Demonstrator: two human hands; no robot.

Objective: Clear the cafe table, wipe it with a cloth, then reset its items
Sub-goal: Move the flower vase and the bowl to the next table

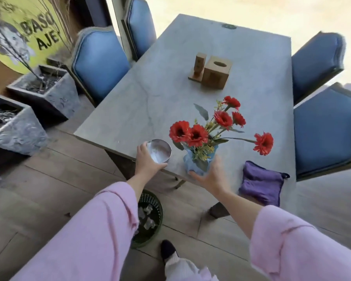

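Risk: left hand (pixel 148 159) grips the cup (pixel 159 151) at the worktop (pixel 130 94) edge; right hand (pixel 209 175), open, could topple the top-heavy vase (pixel 199 161) just beyond its fingers

A grey stone-look cafe table (pixel 150 94) carries a wooden tissue box (pixel 217 73) beside a wooden stand (pixel 198 67), a blue-wrapped vase of red flowers (pixel 199 161), a metal cup (pixel 159 151) and a folded purple cloth (pixel 260 184) near its front edge.

A cafe: marble table (pixel 170 82) ringed by blue padded chairs (pixel 100 63), wooden tissue box (pixel 217 72), wall sign (pixel 24 31)
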